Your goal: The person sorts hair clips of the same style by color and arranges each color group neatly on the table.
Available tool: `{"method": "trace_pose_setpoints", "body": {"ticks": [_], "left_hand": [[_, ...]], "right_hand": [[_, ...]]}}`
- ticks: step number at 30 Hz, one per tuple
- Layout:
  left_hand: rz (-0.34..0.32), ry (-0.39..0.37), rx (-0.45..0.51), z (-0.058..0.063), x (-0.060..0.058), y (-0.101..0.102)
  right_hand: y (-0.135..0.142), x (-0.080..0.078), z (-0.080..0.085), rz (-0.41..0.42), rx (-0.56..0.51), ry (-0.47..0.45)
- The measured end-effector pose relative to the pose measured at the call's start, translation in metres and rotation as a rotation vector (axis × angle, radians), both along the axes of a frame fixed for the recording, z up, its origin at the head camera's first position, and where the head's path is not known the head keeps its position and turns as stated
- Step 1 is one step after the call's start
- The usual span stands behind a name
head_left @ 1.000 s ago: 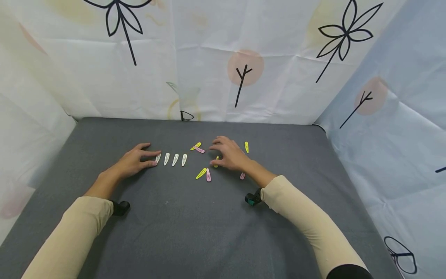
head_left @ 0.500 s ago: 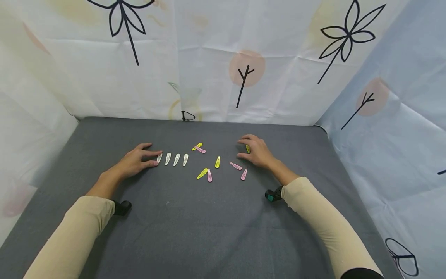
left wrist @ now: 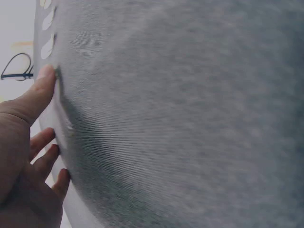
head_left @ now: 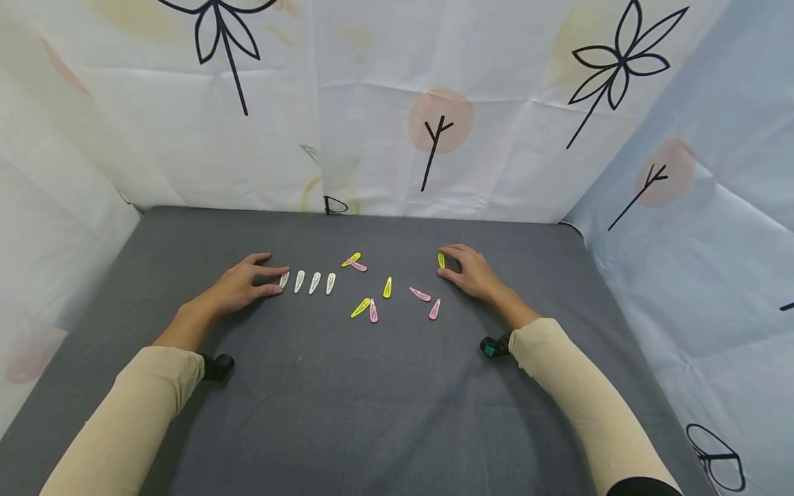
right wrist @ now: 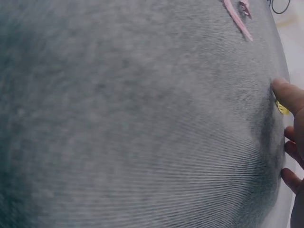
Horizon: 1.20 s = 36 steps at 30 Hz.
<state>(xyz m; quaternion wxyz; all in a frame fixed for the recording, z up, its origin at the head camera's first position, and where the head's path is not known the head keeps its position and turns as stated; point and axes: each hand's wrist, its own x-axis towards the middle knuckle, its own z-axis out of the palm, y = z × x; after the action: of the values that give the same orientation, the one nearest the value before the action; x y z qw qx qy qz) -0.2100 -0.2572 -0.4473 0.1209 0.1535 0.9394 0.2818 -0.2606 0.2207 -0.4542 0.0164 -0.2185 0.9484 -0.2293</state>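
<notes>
On the grey cloth, my left hand (head_left: 240,284) has its thumb and index finger at the two ends of a white hair clip (head_left: 284,280), the leftmost of a row. Three more white hair clips (head_left: 314,283) stand beside it, evenly spaced. At the right, my right hand (head_left: 474,272) pinches a yellow hair clip (head_left: 441,260) lengthwise between thumb and index finger. Part of that clip shows behind the thumb in the right wrist view. In the left wrist view, the left thumb (left wrist: 45,83) hides the white clip.
Between the hands lie a crossed yellow and pink clip pair (head_left: 355,264), another yellow clip (head_left: 387,287), a touching yellow and pink pair (head_left: 361,307) and two pink clips (head_left: 420,295). Patterned white curtains (head_left: 372,138) rise behind the table (head_left: 335,399) and at both sides.
My right hand has moved right, from over the middle yellow clip to the far-right yellow one, and has taken it between thumb and finger. The left hand stays at the white clip.
</notes>
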Motion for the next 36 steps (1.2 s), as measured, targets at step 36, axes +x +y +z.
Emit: {"method": "trace_pose_setpoints", "body": {"ticks": [36], "left_hand": [[0.001, -0.02, 0.051, 0.0029, -0.0022, 0.0003]], "right_hand": [[0.0063, -0.0049, 0.0035, 0.035, -0.036, -0.05]]}}
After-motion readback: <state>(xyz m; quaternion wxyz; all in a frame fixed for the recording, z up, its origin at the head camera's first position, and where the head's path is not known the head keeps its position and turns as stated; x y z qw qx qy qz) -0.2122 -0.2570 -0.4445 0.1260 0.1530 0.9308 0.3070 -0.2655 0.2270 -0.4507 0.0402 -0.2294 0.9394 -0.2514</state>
